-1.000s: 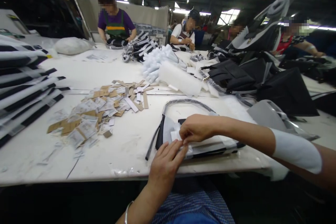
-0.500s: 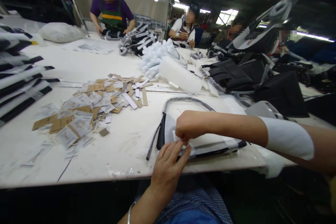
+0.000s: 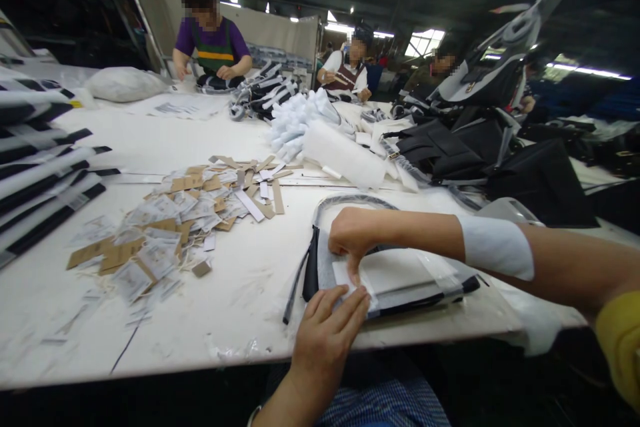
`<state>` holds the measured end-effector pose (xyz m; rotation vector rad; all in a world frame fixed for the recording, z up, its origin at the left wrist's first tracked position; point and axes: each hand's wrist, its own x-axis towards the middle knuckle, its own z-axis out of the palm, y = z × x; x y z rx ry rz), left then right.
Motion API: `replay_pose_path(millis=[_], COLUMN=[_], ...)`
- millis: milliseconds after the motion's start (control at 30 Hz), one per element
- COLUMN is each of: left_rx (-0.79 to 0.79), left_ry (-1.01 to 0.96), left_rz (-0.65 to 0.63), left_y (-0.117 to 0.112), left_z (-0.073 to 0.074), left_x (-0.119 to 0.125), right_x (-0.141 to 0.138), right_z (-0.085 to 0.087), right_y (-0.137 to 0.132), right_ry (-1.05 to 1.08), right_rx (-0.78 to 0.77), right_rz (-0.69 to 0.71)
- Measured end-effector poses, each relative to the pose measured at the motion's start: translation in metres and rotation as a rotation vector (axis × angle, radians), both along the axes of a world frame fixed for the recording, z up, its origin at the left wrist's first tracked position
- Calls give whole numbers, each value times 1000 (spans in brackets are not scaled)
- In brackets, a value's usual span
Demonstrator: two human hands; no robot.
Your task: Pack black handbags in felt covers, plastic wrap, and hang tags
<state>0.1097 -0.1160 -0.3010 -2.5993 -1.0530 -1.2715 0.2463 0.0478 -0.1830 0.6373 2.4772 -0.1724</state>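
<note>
A black handbag (image 3: 311, 265) lies flat at the table's front edge, partly covered by pale wrapping. Its wrapped handle (image 3: 350, 200) arches away from me, and a thin strap (image 3: 295, 283) trails on the left. My left hand (image 3: 325, 327) is open, its fingers stretched out over the near edge of the white sheet (image 3: 400, 273) on the bag. Just beyond those fingertips, my right hand (image 3: 347, 237) is closed, with the thumb pointing down onto the sheet. The inside of its curled fingers is hidden.
Paper tags and small clear packets (image 3: 160, 227) lie heaped to the left. Wrapped black pieces (image 3: 45, 173) are stacked at the far left. White foam sheets (image 3: 345, 153) and black bags (image 3: 450, 147) lie beyond. Several co-workers, one in a purple top (image 3: 213, 40), sit across the table.
My right hand has lifted slightly apart from my left fingertips, and its thumb now points down onto the sheet. My left hand stays on the bag. The camera view has shifted a little.
</note>
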Motion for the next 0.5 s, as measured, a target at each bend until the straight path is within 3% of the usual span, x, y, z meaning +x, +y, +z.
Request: replay_pose_path(millis=[133, 367, 500], left_rx=[-4, 39, 69], left_ry=[-2, 6, 12], left_rz=[14, 46, 49], left_y=[0, -1, 0], left_z=[-2, -4, -3], left_x=[1, 2, 2], right_x=[14, 40, 47], right_z=[-11, -51, -53], right_y=[16, 45, 50], right_ry=[83, 280, 325], right_rx=[-77, -379, -410], right_rz=[-148, -462, -520])
